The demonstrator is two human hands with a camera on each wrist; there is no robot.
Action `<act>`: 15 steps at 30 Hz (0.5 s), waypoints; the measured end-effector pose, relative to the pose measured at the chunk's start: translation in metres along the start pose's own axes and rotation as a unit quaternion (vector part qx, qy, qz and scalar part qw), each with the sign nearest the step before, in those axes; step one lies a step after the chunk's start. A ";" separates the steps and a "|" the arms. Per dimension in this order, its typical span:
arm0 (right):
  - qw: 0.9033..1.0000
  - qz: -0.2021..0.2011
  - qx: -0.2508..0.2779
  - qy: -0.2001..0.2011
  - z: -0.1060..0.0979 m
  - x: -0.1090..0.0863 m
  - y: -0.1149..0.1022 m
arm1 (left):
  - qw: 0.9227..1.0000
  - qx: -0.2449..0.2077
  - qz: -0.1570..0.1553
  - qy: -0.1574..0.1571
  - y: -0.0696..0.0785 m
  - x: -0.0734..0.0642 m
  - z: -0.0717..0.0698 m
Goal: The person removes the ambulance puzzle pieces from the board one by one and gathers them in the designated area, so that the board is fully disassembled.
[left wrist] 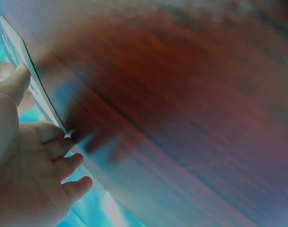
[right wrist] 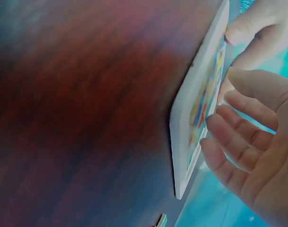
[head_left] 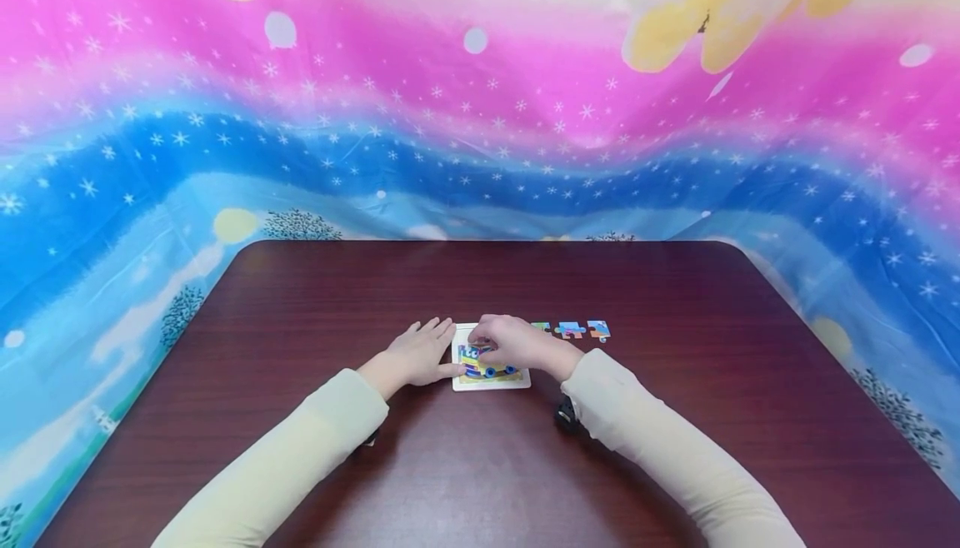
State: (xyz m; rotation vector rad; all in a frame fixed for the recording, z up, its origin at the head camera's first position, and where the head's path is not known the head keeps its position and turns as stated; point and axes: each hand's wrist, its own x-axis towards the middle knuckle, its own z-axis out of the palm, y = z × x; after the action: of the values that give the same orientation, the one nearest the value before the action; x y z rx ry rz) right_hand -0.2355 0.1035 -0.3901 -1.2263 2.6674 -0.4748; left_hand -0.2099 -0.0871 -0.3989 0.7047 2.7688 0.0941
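A small white-framed jigsaw puzzle lies on the table, showing a yellow vehicle with blue wheels. My left hand rests at its left side with the fingers spread, the thumb on the frame's edge. Over the upper right of the picture is my right hand, hiding part of it. In the right wrist view, the bent fingertips of the right hand reach the picture's surface, the thumb stands apart, and no piece shows between them. Three loose jigsaw pieces lie right of the puzzle, one partly covered by the right hand.
The dark reddish-brown wooden table has rounded far corners. A pink and blue patterned cloth hangs behind it and along both sides. A black wrist device sits under the right cuff.
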 end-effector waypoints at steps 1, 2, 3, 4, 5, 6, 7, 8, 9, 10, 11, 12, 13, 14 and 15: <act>1.000 0.004 -0.003 0.000 0.001 0.001 0.000 | 1.000 -0.001 -0.001 -0.002 0.000 0.000 0.000; 1.000 0.008 -0.007 -0.002 0.002 0.002 -0.001 | 1.000 -0.006 -0.001 -0.003 0.001 0.000 -0.001; 1.000 0.012 -0.009 -0.003 0.002 0.002 -0.002 | 1.000 -0.009 -0.001 -0.004 0.001 -0.001 -0.001; 1.000 0.016 -0.011 -0.005 0.003 0.003 -0.003 | 1.000 -0.009 -0.002 -0.008 0.002 -0.001 -0.002; 1.000 0.019 -0.013 -0.007 0.003 0.003 -0.003 | 1.000 -0.011 -0.002 -0.009 0.002 -0.001 -0.003; 1.000 0.022 -0.015 -0.008 0.003 0.003 -0.004 | 1.000 -0.012 -0.002 -0.011 0.003 -0.001 -0.003; 0.999 0.024 -0.018 -0.010 0.003 0.003 -0.005 | 1.000 -0.013 -0.002 -0.012 0.003 -0.001 -0.004; 0.999 0.026 -0.022 -0.012 0.003 0.003 -0.006 | 1.000 -0.013 -0.002 -0.012 0.003 -0.001 -0.004; 0.999 0.029 -0.025 -0.012 0.003 0.003 -0.006 | 1.000 -0.010 -0.003 -0.013 0.003 -0.001 -0.004; 0.999 0.030 -0.028 -0.013 0.003 0.003 -0.006 | 1.000 -0.008 -0.004 -0.013 0.003 -0.001 -0.005; 0.999 0.030 -0.032 -0.013 0.003 0.004 -0.006 | 1.000 -0.008 -0.004 -0.012 0.003 -0.001 -0.004; 0.999 0.032 -0.035 -0.014 0.003 0.004 -0.006 | 1.000 -0.005 -0.005 -0.014 0.003 -0.001 -0.005; 0.999 0.033 -0.037 -0.015 0.004 0.005 -0.006 | 1.000 -0.003 -0.006 -0.014 0.003 -0.001 -0.004; 0.998 0.036 -0.039 -0.015 0.004 0.005 -0.006 | 1.000 -0.004 -0.006 -0.014 0.003 -0.001 -0.004; 0.998 0.040 -0.038 -0.016 0.004 0.006 -0.005 | 1.000 -0.004 -0.006 -0.013 0.003 -0.001 -0.004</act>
State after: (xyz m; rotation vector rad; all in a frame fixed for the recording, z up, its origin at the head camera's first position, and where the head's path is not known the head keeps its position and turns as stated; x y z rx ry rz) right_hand -0.2346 0.0947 -0.3923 -1.1322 2.7166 -0.3428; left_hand -0.2090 -0.0848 -0.3941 0.6826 2.7458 0.0919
